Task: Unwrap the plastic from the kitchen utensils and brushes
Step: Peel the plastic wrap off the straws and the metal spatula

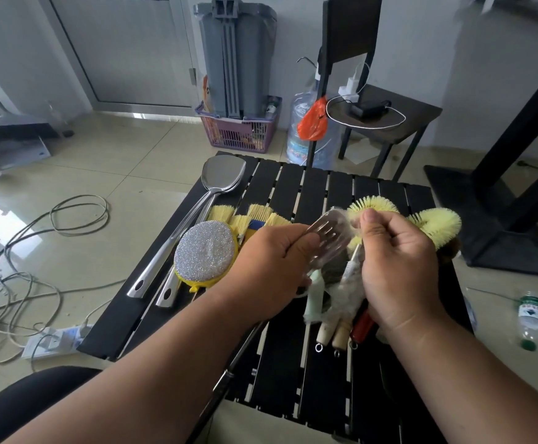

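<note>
I see a bundle of bottle brushes (341, 293) held just above the black slatted bench (293, 379), between my two hands. Its long axis runs from the handles near me up and away to the yellow bristle loops (434, 225) at the far right. Much of the bundle is hidden: my right hand (399, 267) covers the middle of it, and I cannot count the brushes. Only the pale wooden handle ends and one red handle poke out below, each with a small wire ring.

My left hand (270, 267) has its fingers curled around a length of clear plastic wrap (328, 241) stretched off the bundle, angled up to the right. My right hand's fingers are curled round the brushes, thumb pressed at the top near the bristles. The wrap is glossy and blurred, so its edges are hard to trace.

On the bench to the left lie a glittery round scrubber (205, 249) with a yellow rim, yellow paintbrushes (254, 216) partly under it and my left hand, and two steel spatulas (197, 219) pointing away, handles toward me.

On the floor beyond, a purple basket (238, 136) holds a grey bin (235, 52) and some items I cannot make out. A plastic bottle (531, 318) lies at the right; cables (37, 245) trail on the left.
</note>
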